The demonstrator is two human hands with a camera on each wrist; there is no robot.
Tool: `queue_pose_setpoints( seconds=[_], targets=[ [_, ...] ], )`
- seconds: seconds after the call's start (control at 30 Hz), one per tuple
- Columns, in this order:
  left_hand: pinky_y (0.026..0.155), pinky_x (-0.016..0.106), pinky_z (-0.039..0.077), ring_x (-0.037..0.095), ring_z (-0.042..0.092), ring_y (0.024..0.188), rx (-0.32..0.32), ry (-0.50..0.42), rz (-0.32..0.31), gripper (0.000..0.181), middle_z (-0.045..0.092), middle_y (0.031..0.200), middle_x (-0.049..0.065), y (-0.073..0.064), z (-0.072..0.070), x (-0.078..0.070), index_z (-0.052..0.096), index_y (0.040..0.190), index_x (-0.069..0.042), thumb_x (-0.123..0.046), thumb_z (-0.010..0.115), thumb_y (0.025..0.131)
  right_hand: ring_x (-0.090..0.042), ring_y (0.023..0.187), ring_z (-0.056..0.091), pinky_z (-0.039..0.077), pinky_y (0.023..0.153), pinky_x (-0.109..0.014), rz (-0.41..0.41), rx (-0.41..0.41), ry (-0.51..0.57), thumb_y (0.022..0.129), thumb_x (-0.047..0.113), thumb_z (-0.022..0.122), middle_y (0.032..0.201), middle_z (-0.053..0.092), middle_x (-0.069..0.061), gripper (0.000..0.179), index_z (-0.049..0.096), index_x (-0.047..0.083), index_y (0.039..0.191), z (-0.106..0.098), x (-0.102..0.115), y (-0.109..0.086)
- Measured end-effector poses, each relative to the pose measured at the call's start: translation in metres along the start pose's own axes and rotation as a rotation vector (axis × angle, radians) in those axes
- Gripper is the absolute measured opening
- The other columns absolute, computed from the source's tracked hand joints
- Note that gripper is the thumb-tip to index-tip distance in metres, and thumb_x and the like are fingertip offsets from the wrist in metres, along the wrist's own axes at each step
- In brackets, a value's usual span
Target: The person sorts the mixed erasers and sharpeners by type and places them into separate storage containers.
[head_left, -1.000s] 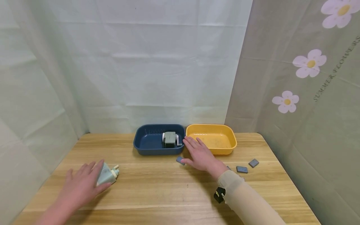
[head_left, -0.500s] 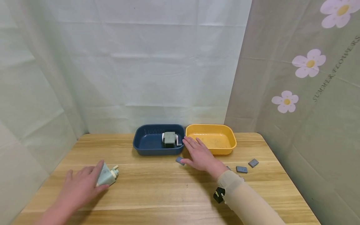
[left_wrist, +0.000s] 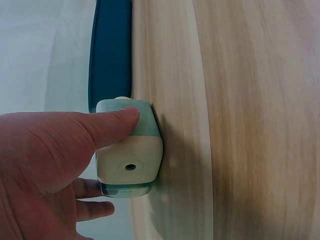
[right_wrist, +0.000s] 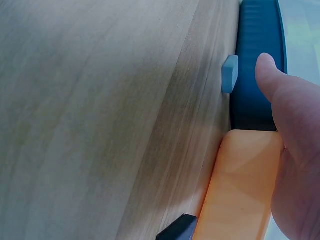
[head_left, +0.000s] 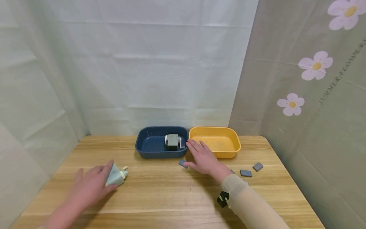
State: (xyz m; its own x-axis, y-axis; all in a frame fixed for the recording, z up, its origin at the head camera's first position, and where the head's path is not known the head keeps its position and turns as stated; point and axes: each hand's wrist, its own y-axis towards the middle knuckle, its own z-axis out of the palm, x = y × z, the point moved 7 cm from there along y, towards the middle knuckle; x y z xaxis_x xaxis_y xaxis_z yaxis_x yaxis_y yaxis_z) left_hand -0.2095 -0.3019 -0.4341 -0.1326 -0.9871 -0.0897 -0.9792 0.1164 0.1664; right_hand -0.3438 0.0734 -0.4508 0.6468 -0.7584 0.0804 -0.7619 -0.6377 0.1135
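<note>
My left hand (head_left: 90, 186) pinches a light-blue and cream crank pencil sharpener (head_left: 115, 176) at the table's left side. In the left wrist view, the thumb presses across the blue top of the sharpener (left_wrist: 132, 157), and its round pencil hole faces the camera. My right hand (head_left: 204, 159) reaches out flat with straight fingers and holds nothing. It overlaps the yellow tray's front left corner, its fingertips close to the blue tray. A small blue-grey block (head_left: 183, 163) lies by the right thumb. Inside the blue tray (head_left: 151, 155) sits a grey-green and black crank sharpener (head_left: 172, 142).
The yellow tray (head_left: 228, 154) stands right of the blue one, both at the table's back near the hanging cloth (head_left: 160, 79). Further blue-grey blocks, including one block (head_left: 246, 173), lie on the right of the wooden table (head_left: 160, 197). A black item (head_left: 223, 199) shows beside my right wrist.
My left hand has shifted a little to the right with the light-blue pencil sharpener in its grip. The right hand, the trays and the blocks stay as they were.
</note>
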Motion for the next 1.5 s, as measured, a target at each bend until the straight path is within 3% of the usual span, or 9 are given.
queue_pose_setpoints(
  seconds=[0.53,1.0,1.5],
  targets=[
    [0.107,0.091,0.028,0.055,0.063,0.129,-0.012,-0.047,0.068,0.099,0.064,0.143,0.032,0.012,0.003,-0.023,0.049,0.163,-0.003,-0.043,0.096,0.086,-0.032,0.168,0.023,0.012,0.136,-0.053,-0.021,-0.015,0.021,0.107,0.062,0.065,0.181,0.027,-0.016,0.096,0.03,0.003,0.174,0.0,-0.001,0.0],
    [0.106,0.089,0.033,0.055,0.066,0.119,-0.015,-0.07,0.039,0.1,0.067,0.13,0.032,0.011,0.001,-0.021,0.052,0.161,-0.001,-0.041,0.099,0.082,-0.031,0.168,0.024,0.012,0.136,-0.052,-0.011,-0.011,0.004,0.106,0.062,0.066,0.181,0.026,-0.014,0.096,0.03,0.004,0.174,-0.002,0.0,-0.001],
    [0.113,0.086,0.029,0.055,0.065,0.122,-0.032,-0.061,0.058,0.098,0.066,0.134,0.034,0.01,-0.002,-0.023,0.052,0.16,0.002,-0.038,0.099,0.083,-0.029,0.168,0.022,0.012,0.136,-0.05,-0.009,-0.002,-0.006,0.107,0.063,0.064,0.182,0.025,-0.013,0.096,0.029,0.005,0.175,-0.002,0.0,-0.001]
  ],
)
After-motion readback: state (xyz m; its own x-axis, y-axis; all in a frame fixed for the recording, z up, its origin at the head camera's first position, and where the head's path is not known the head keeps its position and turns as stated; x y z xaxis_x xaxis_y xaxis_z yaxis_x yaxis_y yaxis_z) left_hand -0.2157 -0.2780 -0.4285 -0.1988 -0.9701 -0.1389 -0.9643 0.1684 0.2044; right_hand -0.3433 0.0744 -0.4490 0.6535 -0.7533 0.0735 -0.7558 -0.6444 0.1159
